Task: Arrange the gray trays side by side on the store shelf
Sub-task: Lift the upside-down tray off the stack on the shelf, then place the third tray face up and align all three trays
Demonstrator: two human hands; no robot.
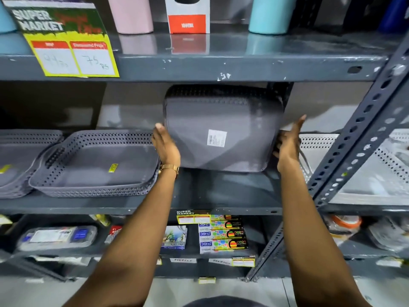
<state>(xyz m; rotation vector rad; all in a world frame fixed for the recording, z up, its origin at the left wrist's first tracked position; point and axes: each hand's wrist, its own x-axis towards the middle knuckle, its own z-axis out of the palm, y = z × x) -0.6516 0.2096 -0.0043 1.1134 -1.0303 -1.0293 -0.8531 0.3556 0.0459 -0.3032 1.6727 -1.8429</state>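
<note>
1. My left hand (165,147) was closed on the left edge of a gray tray (223,134), thumb up along its side, with a gold watch (169,168) on that wrist.
2. My right hand (287,144) gripped the tray's right edge, fingers curled behind it and thumb pointing upward.
3. Between both hands the tray was tilted up on end above the middle shelf (141,206), its flat underside facing me with a white barcode label (217,138) stuck on it; its perforated rim reached up near the underside of the upper shelf (199,67).
4. Just to the left, a stack of matching gray trays (95,167) lay flat on the middle shelf, a yellow sticker (113,167) inside the top one.
5. Further left, another stack of trays (20,160) sat touching that one, partly cut off by the frame.
6. To the right, beyond the slotted steel upright (363,129), lighter perforated trays (376,169) lay on the neighbouring shelf.
7. On the upper shelf hung a yellow price card (70,49), beside a pink tumbler (130,15) and a teal tumbler (270,15).
</note>
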